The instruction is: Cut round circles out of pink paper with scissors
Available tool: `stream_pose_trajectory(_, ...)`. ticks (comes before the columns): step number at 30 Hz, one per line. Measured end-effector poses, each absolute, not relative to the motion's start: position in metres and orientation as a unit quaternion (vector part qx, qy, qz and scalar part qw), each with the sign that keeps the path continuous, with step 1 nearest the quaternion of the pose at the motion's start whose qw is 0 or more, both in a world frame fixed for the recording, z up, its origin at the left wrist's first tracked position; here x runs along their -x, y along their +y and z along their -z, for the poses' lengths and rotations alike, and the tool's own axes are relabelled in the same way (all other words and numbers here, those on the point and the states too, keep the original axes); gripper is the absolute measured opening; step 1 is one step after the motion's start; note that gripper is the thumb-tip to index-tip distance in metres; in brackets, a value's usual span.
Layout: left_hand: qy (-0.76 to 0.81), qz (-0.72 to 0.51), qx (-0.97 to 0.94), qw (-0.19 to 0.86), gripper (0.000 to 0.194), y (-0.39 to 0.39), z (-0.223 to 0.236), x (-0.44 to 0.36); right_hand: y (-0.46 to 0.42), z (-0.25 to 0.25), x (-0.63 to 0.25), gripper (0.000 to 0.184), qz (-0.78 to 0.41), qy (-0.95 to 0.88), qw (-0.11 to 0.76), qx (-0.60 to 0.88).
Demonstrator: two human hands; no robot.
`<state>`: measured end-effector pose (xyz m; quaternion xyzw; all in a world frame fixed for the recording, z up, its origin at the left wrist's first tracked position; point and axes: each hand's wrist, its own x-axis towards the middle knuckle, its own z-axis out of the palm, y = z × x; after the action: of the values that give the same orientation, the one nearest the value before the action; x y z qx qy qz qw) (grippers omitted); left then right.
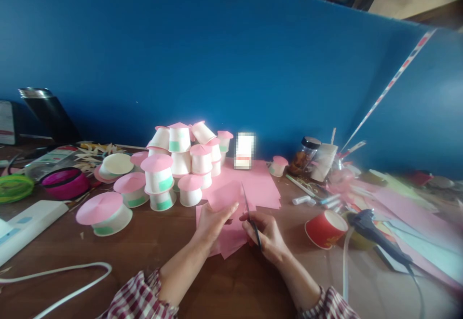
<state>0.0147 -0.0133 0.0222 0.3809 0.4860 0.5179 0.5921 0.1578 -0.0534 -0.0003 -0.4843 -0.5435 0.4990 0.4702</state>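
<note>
Checked sleeves [135, 296] come nearest us at the bottom of the frame. Just above, near the centre, we see the left hand [214, 221] clamped on pink paper [226, 194], and the right hand [267, 236] closed around scissors [255, 230], blades pointing upward beside the paper. Pink-topped cups [157, 180] stand left of centre on our brown bench [148, 246]; a red cup [320, 232] sits lower right.

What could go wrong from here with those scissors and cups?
The slim, black-handled metal scissors in the right hand stand close to the left hand, so a slip might nick it.

The tilted white paper cup with a pink top could tumble off the pile if bumped.
</note>
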Motion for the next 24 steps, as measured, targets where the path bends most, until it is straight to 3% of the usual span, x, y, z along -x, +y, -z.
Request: stream_pose_trajectory(24, 0.450, -0.503, -0.388, 0.627, 0.030, -0.013, -0.010, -0.011, -0.053, -0.002, -0.159, 0.032, -0.479, -0.558, 0.467, 0.491)
